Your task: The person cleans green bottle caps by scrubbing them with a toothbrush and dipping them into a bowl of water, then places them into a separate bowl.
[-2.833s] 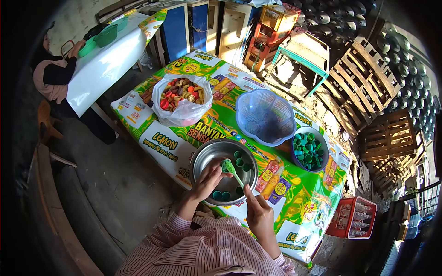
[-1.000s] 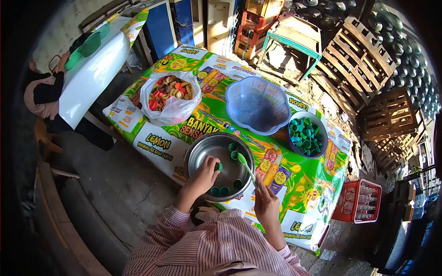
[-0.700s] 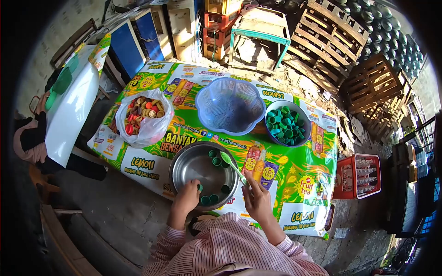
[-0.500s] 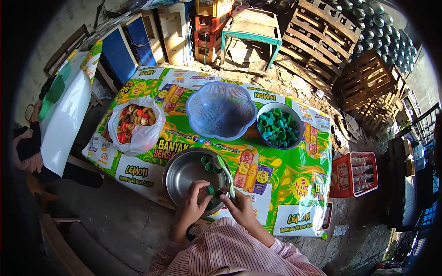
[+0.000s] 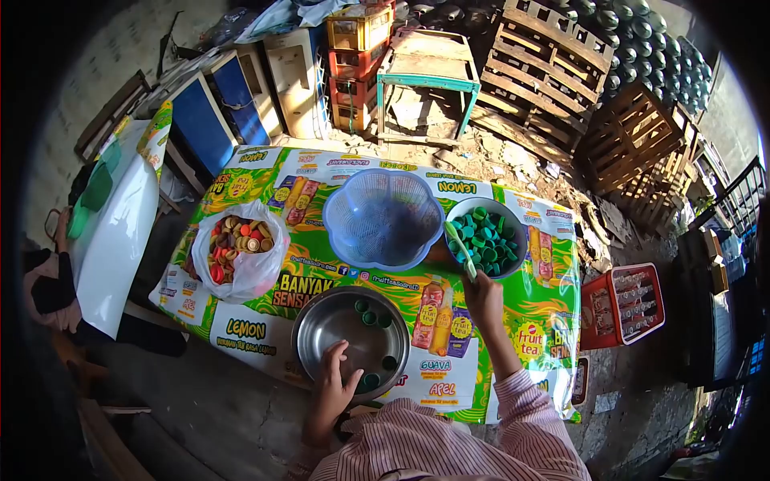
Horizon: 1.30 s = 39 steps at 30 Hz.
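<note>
My right hand (image 5: 484,298) is closed on a slim green-and-white brush (image 5: 462,250). The brush's far end reaches over the near left rim of a bowl (image 5: 523,260) heaped with green bottle caps (image 5: 488,238). Whether a cap is also in those fingers cannot be made out. Over the left side of a steel basin (image 5: 309,346), my left hand (image 5: 333,391) has its fingers apart and holds nothing visible. Several dark green caps (image 5: 371,317) lie on the basin floor, a few of them just right of my left fingers.
A blue plastic colander (image 5: 385,260) stands at the table's middle. To its left sits a white plastic bag (image 5: 265,280) of red and tan caps. A patterned cloth (image 5: 321,164) covers the table. Beyond are a red crate (image 5: 597,309), a pallet (image 5: 545,68) and a stool (image 5: 429,80). Another person (image 5: 56,293) is at far left.
My right hand has gone from the steel basin up and right to the bowl of green caps, carrying the brush. My left hand has let go of a green cap, which lies in the basin.
</note>
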{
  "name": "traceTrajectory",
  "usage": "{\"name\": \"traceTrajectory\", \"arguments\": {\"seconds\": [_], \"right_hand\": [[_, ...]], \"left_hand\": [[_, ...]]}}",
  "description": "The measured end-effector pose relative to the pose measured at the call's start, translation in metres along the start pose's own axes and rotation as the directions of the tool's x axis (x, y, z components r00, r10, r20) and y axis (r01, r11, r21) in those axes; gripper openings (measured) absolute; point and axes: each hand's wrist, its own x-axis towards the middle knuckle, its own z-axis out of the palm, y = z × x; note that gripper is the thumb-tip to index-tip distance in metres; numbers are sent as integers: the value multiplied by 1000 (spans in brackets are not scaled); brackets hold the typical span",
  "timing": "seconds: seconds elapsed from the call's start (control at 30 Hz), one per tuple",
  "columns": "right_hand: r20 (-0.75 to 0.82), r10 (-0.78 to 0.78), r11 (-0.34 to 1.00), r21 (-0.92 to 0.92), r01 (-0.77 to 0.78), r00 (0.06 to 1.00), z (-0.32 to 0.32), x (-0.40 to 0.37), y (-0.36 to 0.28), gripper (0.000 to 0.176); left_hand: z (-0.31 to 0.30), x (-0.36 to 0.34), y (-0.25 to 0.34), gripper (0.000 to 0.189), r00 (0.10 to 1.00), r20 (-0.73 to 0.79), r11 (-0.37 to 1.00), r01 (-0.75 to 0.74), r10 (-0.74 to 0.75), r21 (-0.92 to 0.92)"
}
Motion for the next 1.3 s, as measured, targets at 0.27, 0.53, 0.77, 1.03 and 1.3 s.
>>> {"name": "traceTrajectory", "arguments": {"seconds": [0.27, 0.53, 0.77, 1.03, 1.3], "right_hand": [[-87, -48, 982, -185, 31, 995, 21, 62, 34, 31], [84, -43, 998, 39, 40, 996, 14, -82, -22, 13], [-141, 147, 986, -63, -157, 979, -3, -67, 31, 25], [-219, 638, 723, 499, -477, 738, 27, 23, 126, 36], [-233, 510, 860, 108, -499, 828, -20, -63, 119, 34]], "left_hand": [[-9, -15, -5, 43, 993, 48, 993, 110, -112, 47], [-6, -18, -8, 32, 983, 147, 993, 109, -114, 44], [-3, -21, -9, 31, 989, 124, 996, 70, -76, 48], [-9, -16, -3, 31, 975, 117, 980, 181, -189, 78], [-9, -10, -5, 30, 975, 123, 981, 176, -185, 83]]}}
